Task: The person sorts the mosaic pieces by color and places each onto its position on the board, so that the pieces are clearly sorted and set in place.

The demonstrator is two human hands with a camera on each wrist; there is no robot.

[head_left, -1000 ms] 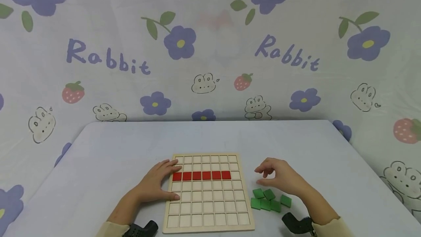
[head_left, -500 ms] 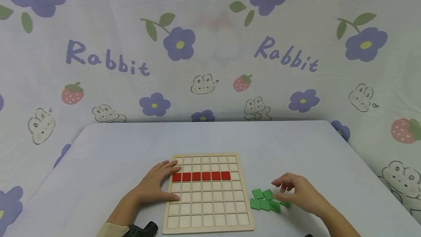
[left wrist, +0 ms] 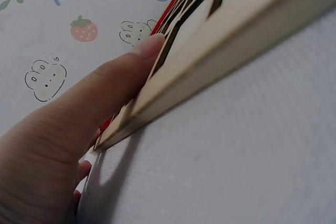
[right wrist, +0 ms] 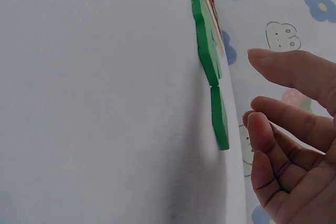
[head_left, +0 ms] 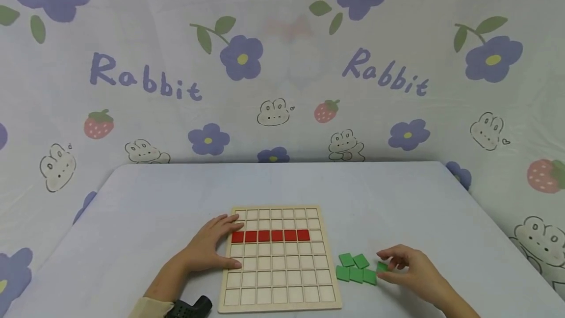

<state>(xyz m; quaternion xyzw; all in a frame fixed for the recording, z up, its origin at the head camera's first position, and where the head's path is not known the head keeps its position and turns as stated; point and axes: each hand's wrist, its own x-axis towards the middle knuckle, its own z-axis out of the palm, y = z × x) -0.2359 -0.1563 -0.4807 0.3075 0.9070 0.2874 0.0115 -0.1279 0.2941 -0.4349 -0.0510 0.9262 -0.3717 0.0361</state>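
Observation:
A wooden grid board (head_left: pixel 280 312) lies on the table, with a row of several red square tiles (head_left: pixel 276 235) in its cells. On the board's left edge rests my left hand (head_left: pixel 204 245), its thumb and fingers spread apart. The left wrist view shows that thumb (left wrist: pixel 118 80) lying over the wooden rim. My right hand (head_left: pixel 412 270) hovers over the rightmost green square tile (head_left: pixel 382 266); thumb and index finger stand apart on either side of it. Seen from the right wrist, a gap separates the fingertips from this green tile (right wrist: pixel 219 119).
Several more green tiles (head_left: pixel 355 275) lie in a loose cluster between the board and my right hand. White cloth covers the table (head_left: pixel 282 183). A patterned curtain (head_left: pixel 282 72) hangs behind it. A black device (head_left: pixel 190 307) sits at my left wrist.
My right hand has moved right and toward me, from beside the board to above the rightmost green tile. My left hand stays on the board's edge, and the red tiles keep their places.

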